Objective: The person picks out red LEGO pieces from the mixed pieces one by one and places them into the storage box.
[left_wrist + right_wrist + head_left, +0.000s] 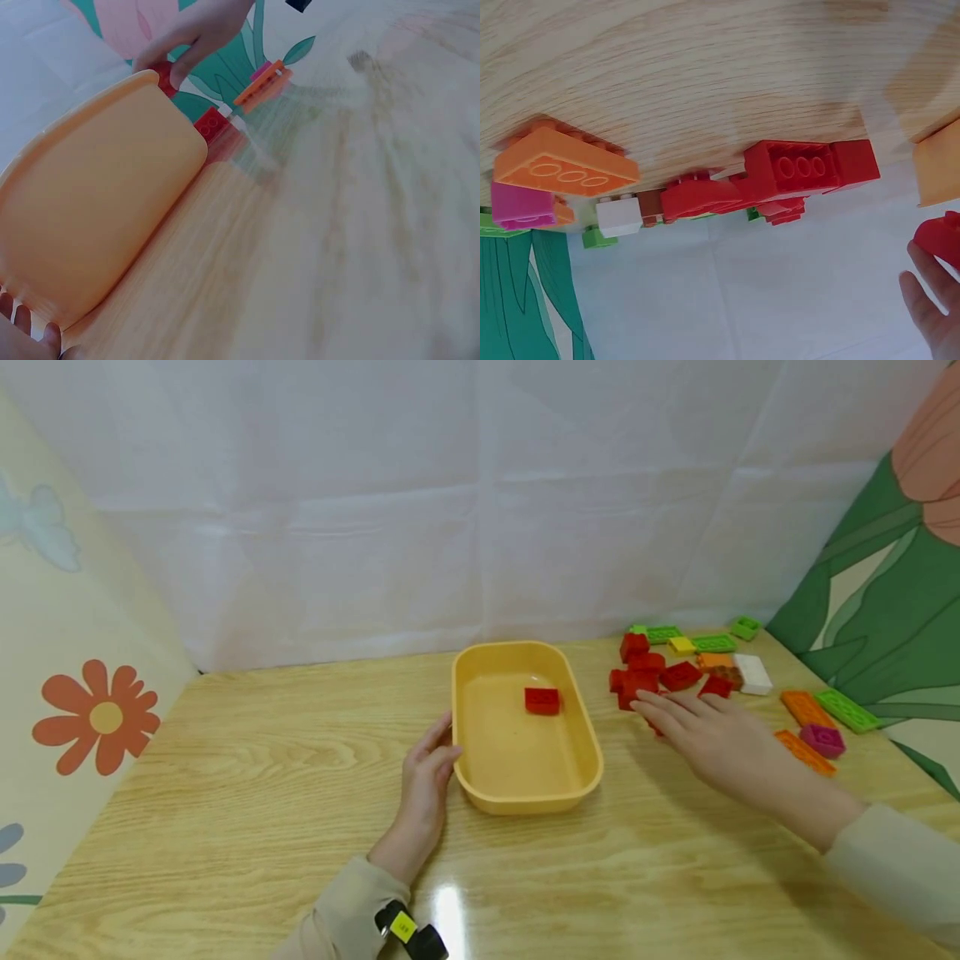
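A yellow plastic bin [517, 760] stands on the table, with one red brick [542, 701] lying inside it. My left hand [423, 785] holds the bin's left side, the thumb at the rim and the fingers along the outer wall. To the right of the bin, my right hand [720, 743] reaches over a cluster of red bricks [637, 681]. Between its thumb and fingers it pinches a red toy brick [941, 238], which shows at the right edge of the right wrist view. In the head view the hand mostly hides that brick.
Behind the red cluster lie green bricks [714, 644], a yellow brick [682, 646] and a white brick [753, 674]. Orange bricks [806, 753], a magenta brick [822, 741] and a long green brick [847, 710] lie farther right. A white cloth [337, 527] hangs behind the table.
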Tool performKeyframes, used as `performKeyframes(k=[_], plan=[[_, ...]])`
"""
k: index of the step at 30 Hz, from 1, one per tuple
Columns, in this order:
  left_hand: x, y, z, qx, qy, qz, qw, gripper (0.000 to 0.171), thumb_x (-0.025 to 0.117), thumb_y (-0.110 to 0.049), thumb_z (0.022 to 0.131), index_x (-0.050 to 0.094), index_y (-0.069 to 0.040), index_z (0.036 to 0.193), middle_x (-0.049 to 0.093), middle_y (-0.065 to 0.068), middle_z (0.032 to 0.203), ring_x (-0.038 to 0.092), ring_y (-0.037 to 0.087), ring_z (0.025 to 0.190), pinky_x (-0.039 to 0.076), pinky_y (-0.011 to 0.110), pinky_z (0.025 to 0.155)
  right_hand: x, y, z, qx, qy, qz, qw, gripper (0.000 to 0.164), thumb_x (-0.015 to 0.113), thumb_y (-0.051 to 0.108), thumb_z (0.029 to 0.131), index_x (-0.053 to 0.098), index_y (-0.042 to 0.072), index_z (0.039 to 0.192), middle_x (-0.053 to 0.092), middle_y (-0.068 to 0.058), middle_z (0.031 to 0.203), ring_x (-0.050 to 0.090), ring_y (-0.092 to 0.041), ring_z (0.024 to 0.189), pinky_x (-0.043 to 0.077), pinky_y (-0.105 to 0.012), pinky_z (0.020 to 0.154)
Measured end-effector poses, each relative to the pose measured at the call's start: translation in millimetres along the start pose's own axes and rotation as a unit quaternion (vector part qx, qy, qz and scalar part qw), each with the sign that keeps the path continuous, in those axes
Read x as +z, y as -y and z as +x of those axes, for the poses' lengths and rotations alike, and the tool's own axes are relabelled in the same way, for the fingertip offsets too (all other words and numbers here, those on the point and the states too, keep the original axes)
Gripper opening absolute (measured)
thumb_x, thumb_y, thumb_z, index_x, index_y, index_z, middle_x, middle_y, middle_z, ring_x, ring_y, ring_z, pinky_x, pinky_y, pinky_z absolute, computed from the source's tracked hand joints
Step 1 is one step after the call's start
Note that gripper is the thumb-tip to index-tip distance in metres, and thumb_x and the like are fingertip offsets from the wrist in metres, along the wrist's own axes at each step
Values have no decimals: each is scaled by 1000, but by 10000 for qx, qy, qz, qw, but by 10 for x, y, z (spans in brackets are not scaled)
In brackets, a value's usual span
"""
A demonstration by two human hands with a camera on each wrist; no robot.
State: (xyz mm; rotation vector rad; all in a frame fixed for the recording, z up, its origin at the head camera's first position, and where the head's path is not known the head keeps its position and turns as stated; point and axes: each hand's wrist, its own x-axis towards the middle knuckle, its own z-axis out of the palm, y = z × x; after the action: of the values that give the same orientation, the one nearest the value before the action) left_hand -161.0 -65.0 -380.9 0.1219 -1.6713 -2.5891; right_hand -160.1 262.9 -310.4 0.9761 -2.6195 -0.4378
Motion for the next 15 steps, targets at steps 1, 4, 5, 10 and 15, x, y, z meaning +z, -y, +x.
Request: performKeyframes(k=[1,4,5,10,15], plan=[[1,-3,-2,2,-3,-24,10000,56,47,4,81,46,3,136,44,25,145,45,25,127,48,15,91,3,10,9,3,-37,27,10000,53,52,17,90,40,5,139,55,-17,138,51,-36,119,50,-57,91],[2,-5,-3,-5,-8,-48,10000,56,47,4,81,46,3,136,44,25,145,45,25,127,48,16,91,1,44,41,23,-166,124,9998,44,41,22,98,40,4,138,55,-18,138,49,-36,121,48,-58,93],[1,-5,-3,-8,-10,-54,10000,56,47,4,81,46,3,137,44,25,145,45,25,127,48,16,91,-2,58,56,32,-230,168,9996,43,39,23,99,41,3,138,55,-19,137,50,-36,121,48,-58,94],[-2,-5,1,-10,-2,-20,10000,56,47,4,81,46,2,137,44,24,145,45,25,127,48,15,90,-42,153,134,88,-353,248,9990,49,55,17,90,43,3,135,55,-17,138,50,-35,121,48,-58,94],[-3,-6,-1,-6,-6,-15,10000,56,47,4,81,46,2,136,45,25,144,46,25,126,49,14,90,-83,237,188,58,-269,247,9993,61,63,13,83,40,3,138,52,-16,142,46,-33,126,45,-58,99]])
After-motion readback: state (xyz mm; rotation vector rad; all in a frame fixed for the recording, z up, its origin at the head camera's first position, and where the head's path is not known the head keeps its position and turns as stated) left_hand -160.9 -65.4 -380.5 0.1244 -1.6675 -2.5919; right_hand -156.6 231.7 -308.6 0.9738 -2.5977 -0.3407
